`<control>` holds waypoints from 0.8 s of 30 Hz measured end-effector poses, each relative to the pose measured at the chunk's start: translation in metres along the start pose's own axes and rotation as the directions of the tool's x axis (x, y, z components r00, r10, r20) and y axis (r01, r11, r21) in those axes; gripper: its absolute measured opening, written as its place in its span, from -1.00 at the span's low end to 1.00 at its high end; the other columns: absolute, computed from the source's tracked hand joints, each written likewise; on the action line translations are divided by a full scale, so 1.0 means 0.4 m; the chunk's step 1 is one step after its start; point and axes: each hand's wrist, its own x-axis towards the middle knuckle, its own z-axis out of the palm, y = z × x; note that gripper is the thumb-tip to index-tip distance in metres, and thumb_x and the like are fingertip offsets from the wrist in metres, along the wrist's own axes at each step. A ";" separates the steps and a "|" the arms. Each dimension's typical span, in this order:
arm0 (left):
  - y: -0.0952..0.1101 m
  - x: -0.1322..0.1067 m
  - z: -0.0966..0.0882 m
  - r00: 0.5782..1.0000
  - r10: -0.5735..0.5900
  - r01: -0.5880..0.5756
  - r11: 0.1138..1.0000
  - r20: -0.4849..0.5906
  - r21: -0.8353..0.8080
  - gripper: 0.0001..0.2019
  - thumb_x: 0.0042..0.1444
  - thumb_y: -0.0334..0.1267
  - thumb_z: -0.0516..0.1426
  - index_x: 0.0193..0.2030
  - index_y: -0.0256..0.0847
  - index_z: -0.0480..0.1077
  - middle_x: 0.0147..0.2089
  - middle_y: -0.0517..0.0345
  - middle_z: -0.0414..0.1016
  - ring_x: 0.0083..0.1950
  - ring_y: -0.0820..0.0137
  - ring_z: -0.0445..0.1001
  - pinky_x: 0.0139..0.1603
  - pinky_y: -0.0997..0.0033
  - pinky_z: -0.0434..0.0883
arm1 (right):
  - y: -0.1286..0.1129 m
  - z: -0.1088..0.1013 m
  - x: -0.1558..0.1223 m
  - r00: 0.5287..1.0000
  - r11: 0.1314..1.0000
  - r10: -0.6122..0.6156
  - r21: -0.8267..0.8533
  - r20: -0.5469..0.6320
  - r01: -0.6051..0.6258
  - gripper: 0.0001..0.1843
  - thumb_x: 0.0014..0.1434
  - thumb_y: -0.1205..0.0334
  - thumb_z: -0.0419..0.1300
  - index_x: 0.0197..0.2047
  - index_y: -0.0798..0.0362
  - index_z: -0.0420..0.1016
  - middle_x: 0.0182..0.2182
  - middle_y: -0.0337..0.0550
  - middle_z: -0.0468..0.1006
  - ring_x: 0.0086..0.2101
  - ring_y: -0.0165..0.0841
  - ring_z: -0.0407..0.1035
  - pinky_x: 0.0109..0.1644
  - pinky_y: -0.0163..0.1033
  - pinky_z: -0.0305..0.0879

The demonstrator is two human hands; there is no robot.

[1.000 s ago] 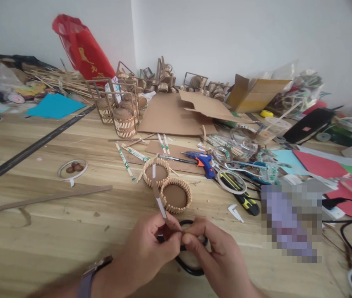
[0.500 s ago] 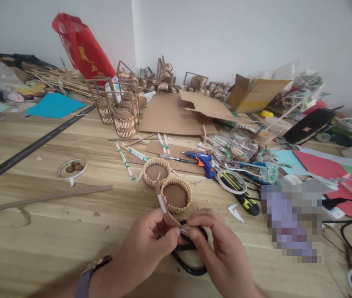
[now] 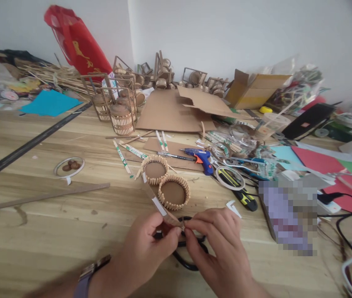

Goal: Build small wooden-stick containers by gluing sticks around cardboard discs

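My left hand (image 3: pixel 146 248) and my right hand (image 3: pixel 219 252) meet low in the view, both pinching the near end of a thin brown cardboard strip (image 3: pixel 155 200) with white tape patches. The strip rises from my fingertips up and to the left. Black-handled scissors (image 3: pixel 188 258) lie on the table under my hands, partly hidden. Just beyond stand two small round baskets with stick rims, one nearer (image 3: pixel 174 192) and one farther (image 3: pixel 154 169). A watch sits on my left wrist.
A blue glue gun (image 3: pixel 202 157), tape rolls (image 3: pixel 230 178), a yellow-black knife (image 3: pixel 240 194) and coloured paper (image 3: pixel 318 161) crowd the right. Cardboard sheets (image 3: pixel 169 111), finished stick lanterns (image 3: pixel 121 114) and a red bag (image 3: pixel 78 43) stand behind. A long cardboard strip (image 3: pixel 48 196) lies left.
The strip has tilted further left and lower as my fingers work its near end. My right fingertips now pinch closer to my left thumb. The view has shifted slightly.
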 end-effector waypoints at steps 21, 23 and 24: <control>0.014 -0.004 -0.004 0.985 0.171 -0.156 0.941 -0.023 0.301 -0.89 0.11 -0.32 0.14 -0.42 -0.14 0.47 -0.47 0.19 0.56 -0.46 0.38 0.50 -0.42 0.51 0.38 | 0.006 -0.003 0.002 0.998 0.999 -0.038 0.022 0.054 0.037 -0.83 0.22 0.48 0.12 -0.29 0.02 0.43 -0.41 -0.24 0.53 -0.38 -0.37 0.35 -0.17 -0.17 0.12; 0.013 -0.004 -0.005 0.989 0.149 -0.136 0.947 -0.023 0.289 -0.89 0.11 -0.31 0.15 -0.42 -0.14 0.47 -0.47 0.19 0.56 -0.45 0.39 0.50 -0.41 0.51 0.38 | 0.006 -0.002 0.003 0.998 0.998 -0.036 0.048 0.046 0.034 -0.82 0.20 0.51 0.13 -0.30 0.03 0.42 -0.41 -0.24 0.53 -0.38 -0.39 0.35 -0.18 -0.18 0.14; 0.011 -0.005 -0.005 0.991 0.134 -0.124 0.953 -0.017 0.276 -0.89 0.12 -0.30 0.15 -0.41 -0.14 0.48 -0.46 0.19 0.56 -0.44 0.39 0.50 -0.40 0.51 0.38 | 0.006 -0.001 0.004 0.999 0.998 -0.028 0.065 0.043 0.025 -0.82 0.19 0.52 0.13 -0.31 0.04 0.42 -0.42 -0.24 0.52 -0.38 -0.39 0.35 -0.18 -0.19 0.15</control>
